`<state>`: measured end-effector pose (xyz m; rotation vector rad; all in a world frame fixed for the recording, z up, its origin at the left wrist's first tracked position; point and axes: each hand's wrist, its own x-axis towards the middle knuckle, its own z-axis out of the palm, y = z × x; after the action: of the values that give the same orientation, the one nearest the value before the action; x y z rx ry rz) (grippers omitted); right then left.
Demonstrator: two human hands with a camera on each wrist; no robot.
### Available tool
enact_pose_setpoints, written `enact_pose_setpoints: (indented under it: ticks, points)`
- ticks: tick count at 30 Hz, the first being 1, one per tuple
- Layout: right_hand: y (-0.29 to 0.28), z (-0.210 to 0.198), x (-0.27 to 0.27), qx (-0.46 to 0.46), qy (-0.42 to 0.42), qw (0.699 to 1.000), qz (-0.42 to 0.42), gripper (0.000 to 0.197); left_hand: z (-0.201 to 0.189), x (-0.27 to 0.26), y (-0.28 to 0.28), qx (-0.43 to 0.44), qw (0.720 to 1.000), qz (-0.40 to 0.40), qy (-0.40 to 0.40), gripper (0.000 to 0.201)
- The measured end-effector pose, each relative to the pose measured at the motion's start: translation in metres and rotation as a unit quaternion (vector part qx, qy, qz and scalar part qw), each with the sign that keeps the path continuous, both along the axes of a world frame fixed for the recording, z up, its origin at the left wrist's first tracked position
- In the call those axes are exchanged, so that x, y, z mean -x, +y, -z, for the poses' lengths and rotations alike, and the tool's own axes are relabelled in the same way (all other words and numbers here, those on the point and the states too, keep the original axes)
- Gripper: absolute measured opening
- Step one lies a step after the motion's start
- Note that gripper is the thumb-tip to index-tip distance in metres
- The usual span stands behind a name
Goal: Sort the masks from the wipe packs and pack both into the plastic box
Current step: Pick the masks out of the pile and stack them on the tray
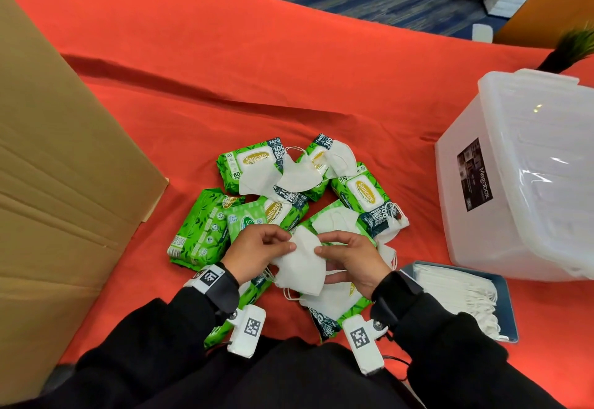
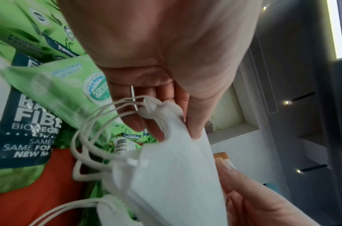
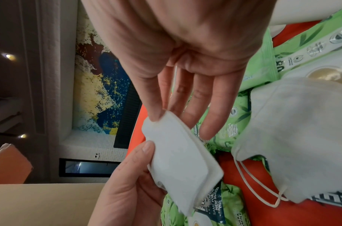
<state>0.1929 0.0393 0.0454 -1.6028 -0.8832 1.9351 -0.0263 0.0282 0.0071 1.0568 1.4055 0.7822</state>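
Over the orange cloth (image 1: 289, 64) we hold a small stack of white folded masks (image 1: 302, 267) just above the pile: our left hand (image 1: 254, 252) pinches its top edge between thumb and fingers, and our right hand (image 1: 350, 260) pinches the other side with thumb and fingertips, the remaining fingers fairly straight. From the left wrist we see several ear loops (image 2: 92, 122) hanging off this stack, so it is more than one mask; the exact number we cannot tell.

Under and beyond our hands lie green wipe packs (image 1: 247, 164). We count about eight, though some are partly hidden by masks and sleeves. Their white lids read "Sanicare"; dark blue corners read "100" and "FIB…", and the wrist views show "BIODEGRA…", "SAME FOR…", "NEW M…". One smaller, paler pack (image 1: 246, 217) shows "15" and a round teal Sanicare badge.

Loose masks (image 1: 276, 175) lie on the packs at the far side, about three there, one more (image 1: 334, 220) on a pack just ahead of our right hand, and others near the right edge of the pile.

To the right, a blue tray (image 1: 511, 312) holds a row of stacked masks, too many to count. Behind it stands one translucent plastic box (image 1: 514, 183) with its lid on, labelled "Megabox". A brown cardboard sheet (image 1: 64, 183) lies on the left.
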Motion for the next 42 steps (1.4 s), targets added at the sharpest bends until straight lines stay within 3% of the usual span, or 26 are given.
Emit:
enact_pose_setpoints:
  ticks: [4, 11, 29, 33, 37, 42]
  points:
    - [-0.002, 0.001, 0.001, -0.017, -0.008, 1.0, 0.023, 0.006, 0.0, -0.001, -0.002, -0.003, 1.0, 0.002, 0.001, 0.013]
    - [-0.004, 0.004, 0.0, -0.023, -0.006, 0.999, 0.04, 0.012, 0.005, -0.001, -0.004, 0.014, 0.999, 0.005, -0.032, 0.023]
    - [-0.013, 0.018, -0.012, 0.003, -0.008, 0.998, 0.064, 0.017, 0.012, -0.008, -0.009, 0.033, 0.999, 0.013, -0.005, 0.011]
    - [-0.017, 0.028, -0.018, 0.017, -0.028, 0.997, 0.068, 0.015, 0.013, -0.011, -0.008, 0.045, 0.998, 0.052, 0.016, 0.014]
    - [-0.021, 0.035, -0.035, 0.034, -0.033, 0.993, 0.109, 0.013, 0.012, -0.01, -0.005, 0.045, 0.974, 0.194, 0.111, 0.024]
    - [-0.033, 0.053, -0.058, 0.069, -0.062, 0.988, 0.121, 0.024, 0.011, -0.017, 0.0, 0.063, 0.976, 0.163, 0.128, 0.021]
